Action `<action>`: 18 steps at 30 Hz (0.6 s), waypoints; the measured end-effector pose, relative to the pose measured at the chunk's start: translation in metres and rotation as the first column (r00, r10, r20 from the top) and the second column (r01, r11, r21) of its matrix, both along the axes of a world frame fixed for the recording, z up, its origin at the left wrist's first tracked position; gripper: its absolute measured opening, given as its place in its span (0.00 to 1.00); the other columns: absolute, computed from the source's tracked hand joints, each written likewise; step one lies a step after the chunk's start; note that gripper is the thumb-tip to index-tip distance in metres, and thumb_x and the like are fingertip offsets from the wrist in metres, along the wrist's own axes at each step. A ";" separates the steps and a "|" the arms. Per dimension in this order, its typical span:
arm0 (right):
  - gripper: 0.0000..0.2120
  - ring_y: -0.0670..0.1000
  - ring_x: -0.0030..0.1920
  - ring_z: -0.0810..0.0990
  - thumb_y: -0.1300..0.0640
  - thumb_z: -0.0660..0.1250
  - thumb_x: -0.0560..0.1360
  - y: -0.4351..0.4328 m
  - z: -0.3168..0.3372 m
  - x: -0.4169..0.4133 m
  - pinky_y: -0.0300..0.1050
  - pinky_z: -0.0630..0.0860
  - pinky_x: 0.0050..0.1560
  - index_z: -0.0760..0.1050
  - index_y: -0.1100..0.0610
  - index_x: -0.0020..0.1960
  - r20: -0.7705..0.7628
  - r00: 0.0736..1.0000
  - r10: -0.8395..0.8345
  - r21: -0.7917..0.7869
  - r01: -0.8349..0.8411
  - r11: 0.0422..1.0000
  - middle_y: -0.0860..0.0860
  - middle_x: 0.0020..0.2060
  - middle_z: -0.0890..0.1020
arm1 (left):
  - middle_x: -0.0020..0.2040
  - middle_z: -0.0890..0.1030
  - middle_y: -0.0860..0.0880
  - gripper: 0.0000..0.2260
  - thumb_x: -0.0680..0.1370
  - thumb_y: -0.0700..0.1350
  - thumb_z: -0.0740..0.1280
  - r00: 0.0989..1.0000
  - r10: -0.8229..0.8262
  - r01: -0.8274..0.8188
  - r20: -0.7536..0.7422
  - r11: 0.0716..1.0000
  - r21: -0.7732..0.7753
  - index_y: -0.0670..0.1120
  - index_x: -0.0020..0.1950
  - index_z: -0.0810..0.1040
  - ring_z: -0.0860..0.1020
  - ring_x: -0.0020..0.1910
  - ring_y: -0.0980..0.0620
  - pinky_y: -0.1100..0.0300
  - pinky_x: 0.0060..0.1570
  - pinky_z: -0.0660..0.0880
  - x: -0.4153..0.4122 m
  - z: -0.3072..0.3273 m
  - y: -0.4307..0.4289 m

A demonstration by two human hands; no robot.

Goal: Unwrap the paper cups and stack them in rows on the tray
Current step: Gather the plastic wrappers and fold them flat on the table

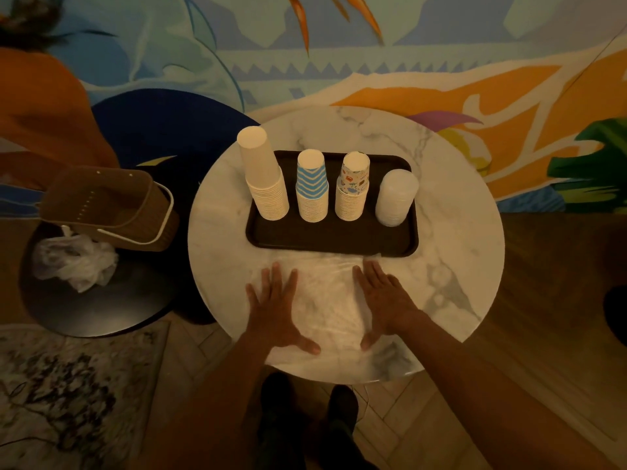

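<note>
Cup stacks: three upside-down stacks of paper cups are standing in one row on the tray, just above the frame's centre: a tall plain white stack (263,178), a blue-and-white chevron stack (312,188) and a multicoloured patterned stack (353,188).
Fourth stack: one translucent whitish stack (395,198) is closing the row on the right; whether cups or lids, I cannot tell.
Tray: one dark brown rectangular tray (332,237) is lying on the round white marble table (458,266).
Wrapper: one clear plastic wrapper (325,293) is lying flat below the tray.
Left hand (274,310): pressing palm-down on the wrapper, fingers straight and spread.
Right hand (386,300): pressing likewise, fingers straight, gripping nothing.
Left of frame: one brown woven basket (108,201) and one crumpled white plastic bag (74,259) are sitting on a dark round side table (101,307).
Bottom centre: two dark shoes (278,408) are showing.
</note>
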State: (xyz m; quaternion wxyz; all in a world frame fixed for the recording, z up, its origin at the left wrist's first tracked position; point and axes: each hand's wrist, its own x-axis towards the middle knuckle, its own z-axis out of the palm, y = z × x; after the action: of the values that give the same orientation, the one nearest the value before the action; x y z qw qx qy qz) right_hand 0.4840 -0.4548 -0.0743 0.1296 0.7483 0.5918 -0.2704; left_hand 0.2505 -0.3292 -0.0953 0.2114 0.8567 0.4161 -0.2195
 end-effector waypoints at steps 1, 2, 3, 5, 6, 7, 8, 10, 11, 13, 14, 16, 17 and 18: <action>0.80 0.60 0.79 0.29 0.30 0.81 0.53 -0.002 0.000 0.003 0.60 0.43 0.81 0.28 0.56 0.80 0.004 1.000 -0.003 -0.002 0.003 1.000 0.59 0.78 0.28 | 0.76 0.21 0.44 0.77 0.44 0.85 0.65 1.000 0.012 -0.012 -0.012 1.000 -0.003 0.57 0.76 0.22 0.24 0.76 0.38 0.28 0.73 0.35 -0.008 0.002 0.005; 0.81 0.60 0.79 0.29 0.29 0.80 0.53 -0.004 0.000 0.005 0.60 0.43 0.81 0.27 0.56 0.80 0.006 1.000 -0.007 -0.005 0.007 1.000 0.59 0.78 0.28 | 0.76 0.21 0.44 0.77 0.44 0.85 0.66 0.999 0.025 -0.025 -0.028 1.000 -0.010 0.58 0.76 0.22 0.25 0.76 0.38 0.28 0.73 0.36 -0.016 0.003 0.011; 0.81 0.61 0.79 0.28 0.28 0.80 0.52 -0.006 0.000 0.007 0.60 0.43 0.81 0.26 0.56 0.80 0.008 1.000 -0.012 -0.007 0.012 1.000 0.59 0.77 0.27 | 0.76 0.21 0.45 0.77 0.44 0.84 0.67 0.998 0.034 -0.035 -0.047 0.999 -0.016 0.58 0.76 0.22 0.25 0.76 0.37 0.28 0.73 0.37 -0.022 0.005 0.017; 0.83 0.61 0.78 0.28 0.28 0.81 0.51 -0.009 -0.001 0.009 0.60 0.42 0.81 0.25 0.56 0.79 0.007 1.000 -0.025 -0.016 0.025 1.000 0.60 0.77 0.25 | 0.76 0.21 0.44 0.77 0.45 0.83 0.68 0.995 0.031 -0.034 -0.094 0.999 -0.024 0.57 0.76 0.22 0.26 0.76 0.36 0.27 0.73 0.37 -0.029 0.008 0.025; 0.83 0.62 0.78 0.28 0.29 0.81 0.50 -0.009 -0.001 0.009 0.60 0.41 0.81 0.25 0.56 0.79 0.004 0.999 -0.031 -0.022 0.032 0.999 0.60 0.76 0.25 | 0.77 0.23 0.41 0.77 0.45 0.84 0.67 0.993 0.027 -0.030 -0.115 0.999 -0.021 0.56 0.76 0.22 0.27 0.77 0.34 0.27 0.73 0.37 -0.028 0.010 0.027; 0.84 0.62 0.78 0.27 0.29 0.81 0.50 -0.009 -0.001 0.009 0.60 0.41 0.81 0.24 0.56 0.79 0.003 0.999 -0.037 -0.026 0.037 0.999 0.61 0.76 0.24 | 0.77 0.24 0.38 0.77 0.45 0.85 0.65 0.992 0.021 -0.022 -0.123 1.000 -0.005 0.54 0.78 0.24 0.28 0.77 0.33 0.28 0.73 0.36 -0.023 0.013 0.026; 0.84 0.62 0.77 0.27 0.29 0.81 0.50 -0.009 -0.001 0.008 0.61 0.41 0.80 0.24 0.56 0.79 0.007 0.999 -0.040 -0.030 0.040 0.999 0.61 0.76 0.24 | 0.77 0.26 0.36 0.77 0.46 0.86 0.64 0.994 0.005 -0.002 -0.109 1.000 0.026 0.52 0.79 0.26 0.29 0.77 0.32 0.28 0.73 0.35 -0.014 0.017 0.022; 0.84 0.64 0.77 0.26 0.28 0.81 0.49 -0.007 0.000 0.004 0.62 0.41 0.80 0.23 0.57 0.78 0.020 0.999 -0.039 -0.044 0.040 0.998 0.62 0.75 0.24 | 0.78 0.28 0.35 0.76 0.47 0.85 0.64 0.995 -0.089 0.092 -0.033 0.992 0.083 0.51 0.80 0.29 0.29 0.77 0.32 0.28 0.72 0.34 0.013 0.021 0.007; 0.85 0.64 0.77 0.26 0.29 0.81 0.50 -0.006 0.001 0.002 0.63 0.42 0.80 0.23 0.58 0.78 0.027 0.999 -0.040 -0.052 0.041 0.998 0.63 0.75 0.24 | 0.78 0.28 0.35 0.76 0.48 0.85 0.65 0.989 -0.147 0.145 0.013 0.986 0.084 0.51 0.81 0.30 0.28 0.77 0.33 0.28 0.72 0.34 0.030 0.020 -0.003; 0.84 0.65 0.77 0.27 0.29 0.81 0.50 -0.004 0.002 -0.001 0.64 0.43 0.80 0.23 0.58 0.78 0.040 0.998 -0.047 -0.060 0.049 0.997 0.64 0.76 0.25 | 0.78 0.27 0.37 0.75 0.50 0.83 0.68 0.972 -0.226 0.223 0.066 0.973 0.057 0.52 0.80 0.29 0.26 0.76 0.36 0.29 0.72 0.34 0.059 0.014 -0.022; 0.84 0.65 0.78 0.28 0.29 0.82 0.51 -0.004 0.002 -0.001 0.63 0.44 0.80 0.23 0.58 0.78 0.046 0.998 -0.047 -0.062 0.050 0.997 0.64 0.76 0.26 | 0.78 0.25 0.38 0.75 0.49 0.82 0.69 0.967 -0.245 0.242 0.065 0.969 0.046 0.52 0.80 0.28 0.24 0.76 0.36 0.29 0.72 0.35 0.068 0.010 -0.029; 0.83 0.64 0.78 0.29 0.31 0.82 0.52 -0.005 0.003 0.001 0.63 0.45 0.80 0.23 0.58 0.78 0.060 0.997 -0.040 -0.068 0.044 0.997 0.63 0.76 0.26 | 0.76 0.23 0.39 0.76 0.49 0.83 0.69 0.968 -0.246 0.244 0.050 0.969 0.036 0.53 0.79 0.27 0.22 0.75 0.38 0.29 0.72 0.36 0.075 0.001 -0.034; 0.83 0.64 0.79 0.30 0.31 0.83 0.52 -0.006 0.003 0.002 0.62 0.45 0.80 0.24 0.57 0.78 0.064 0.997 -0.037 -0.067 0.041 0.997 0.62 0.77 0.26 | 0.76 0.22 0.40 0.76 0.48 0.83 0.69 0.970 -0.238 0.237 0.045 0.971 0.034 0.54 0.79 0.27 0.22 0.75 0.38 0.28 0.72 0.36 0.073 -0.002 -0.031; 0.83 0.63 0.79 0.30 0.32 0.83 0.51 -0.008 0.003 0.004 0.63 0.45 0.80 0.24 0.57 0.78 0.067 0.997 -0.033 -0.065 0.038 0.997 0.61 0.77 0.26 | 0.76 0.22 0.41 0.76 0.47 0.83 0.68 0.974 -0.225 0.224 0.038 0.974 0.033 0.54 0.79 0.27 0.23 0.75 0.39 0.28 0.72 0.36 0.068 -0.003 -0.026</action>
State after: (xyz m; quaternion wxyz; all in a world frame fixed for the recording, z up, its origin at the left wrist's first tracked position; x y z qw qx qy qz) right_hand 0.4881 -0.4626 -0.0710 0.1690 0.7624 0.5645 -0.2674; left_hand 0.3186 -0.3551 -0.0987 0.1814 0.9056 0.3153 -0.2182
